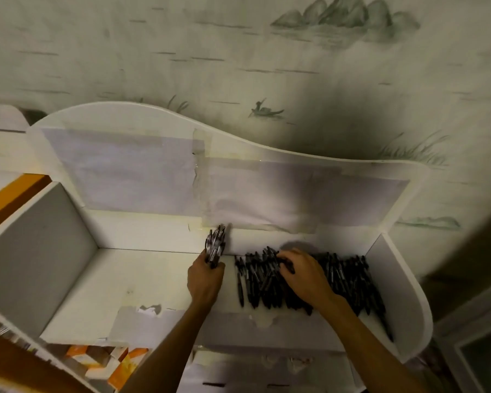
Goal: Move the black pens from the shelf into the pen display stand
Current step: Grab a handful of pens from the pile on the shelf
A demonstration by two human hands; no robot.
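Presently my left hand [205, 276] is closed in a grip around a bundle of black pens [216, 245], which stands upright out of the top of the fist and rises toward the back panel of the white shelf [102, 276]. My right hand [304, 272] lies palm down just beside it, fingers [288, 263] curled into the near edge of the loose pile of black pens [349, 282]; whether any pen is actually pinched under them I cannot tell. That pile lies flat on the shelf floor, under and to the right of my right hand, reaching as far as the shelf's right side wall. Left of my left hand the shelf floor is bare. Taped sheets of paper [131, 165] cover the back panel beyond both hands. Orange and white boxes [116, 361] sit on a lower level, below and left of my left forearm.
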